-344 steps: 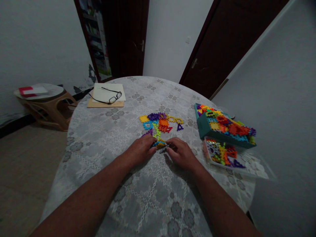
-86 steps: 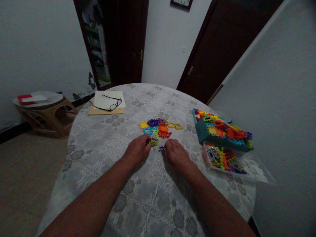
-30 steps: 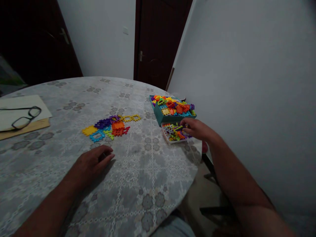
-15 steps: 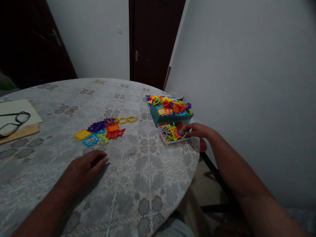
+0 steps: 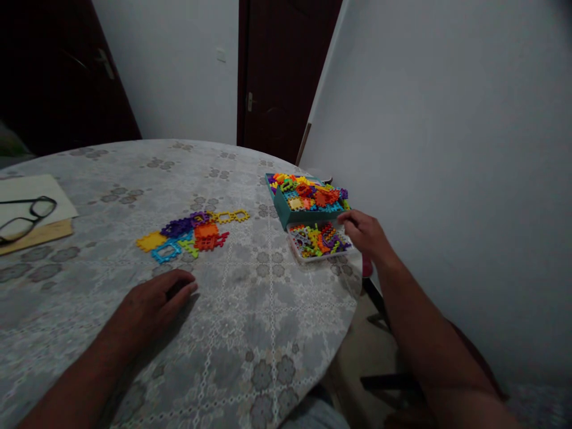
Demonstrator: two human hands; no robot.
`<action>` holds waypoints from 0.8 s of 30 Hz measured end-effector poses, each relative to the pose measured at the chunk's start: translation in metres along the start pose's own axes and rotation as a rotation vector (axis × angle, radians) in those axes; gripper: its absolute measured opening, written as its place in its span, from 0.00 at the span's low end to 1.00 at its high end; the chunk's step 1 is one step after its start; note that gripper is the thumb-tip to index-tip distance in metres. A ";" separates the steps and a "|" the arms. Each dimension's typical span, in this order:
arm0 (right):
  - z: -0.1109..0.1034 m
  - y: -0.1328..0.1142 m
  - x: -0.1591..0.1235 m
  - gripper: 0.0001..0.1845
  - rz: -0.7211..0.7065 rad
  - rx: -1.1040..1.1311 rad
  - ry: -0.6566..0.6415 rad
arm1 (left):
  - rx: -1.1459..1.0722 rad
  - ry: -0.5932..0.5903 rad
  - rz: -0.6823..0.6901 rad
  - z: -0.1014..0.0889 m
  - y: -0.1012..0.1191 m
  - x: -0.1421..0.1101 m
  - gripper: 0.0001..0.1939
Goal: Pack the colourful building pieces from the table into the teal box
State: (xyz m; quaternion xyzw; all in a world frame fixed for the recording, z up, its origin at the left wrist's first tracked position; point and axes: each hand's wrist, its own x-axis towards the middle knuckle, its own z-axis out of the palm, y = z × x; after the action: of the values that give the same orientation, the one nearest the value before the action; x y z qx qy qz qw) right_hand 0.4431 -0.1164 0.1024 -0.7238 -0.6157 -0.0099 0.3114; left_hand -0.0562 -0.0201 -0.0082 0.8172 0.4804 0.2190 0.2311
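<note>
My left hand [image 5: 154, 304] rests on the tablecloth with its fingers loosely curved and a gap between thumb and forefinger; nothing shows in it. Just beyond it lies a group of colourful plastic interlocking pieces: a yellow square [image 5: 151, 241], a blue frame [image 5: 166, 251], an orange square [image 5: 206, 230] and a chain of yellow rings [image 5: 230, 215]. At the right, my right hand [image 5: 361, 229] hovers over the corner of a clear plastic tub [image 5: 308, 257] of small mixed pieces. Its fingers are drawn together, and whether they pinch a piece is too dark to see.
A teal box [image 5: 286, 211] heaped with similar pieces stands behind the tub, close to the table's right edge. Black-framed glasses [image 5: 33, 208] lie on paper and a wooden board [image 5: 58, 229] at the left. A white wall [image 5: 447, 149] rises beyond the right edge.
My right hand has lifted out of the tub and shifted slightly up and to the right, uncovering the pieces there. My left hand stays in place.
</note>
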 end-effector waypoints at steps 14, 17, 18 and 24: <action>0.147 -0.181 -0.005 0.11 -0.496 0.435 -0.394 | -0.066 0.171 -0.074 -0.006 0.006 -0.004 0.17; 0.180 -0.175 0.025 0.16 -0.358 0.371 -0.296 | -0.083 0.185 -0.063 -0.004 0.006 -0.004 0.16; 0.191 -0.172 0.032 0.19 -0.331 0.344 -0.277 | -0.082 0.190 -0.064 -0.003 0.006 -0.004 0.16; 0.245 -0.171 0.039 0.26 -0.309 0.233 -0.217 | -0.097 0.193 -0.056 0.000 0.006 -0.005 0.13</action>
State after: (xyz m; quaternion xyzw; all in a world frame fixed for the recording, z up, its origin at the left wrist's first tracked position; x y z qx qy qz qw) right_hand 0.2089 0.0394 -0.0049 -0.5767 -0.7461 0.0917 0.3199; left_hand -0.0546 -0.0266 -0.0052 0.7664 0.5119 0.3131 0.2291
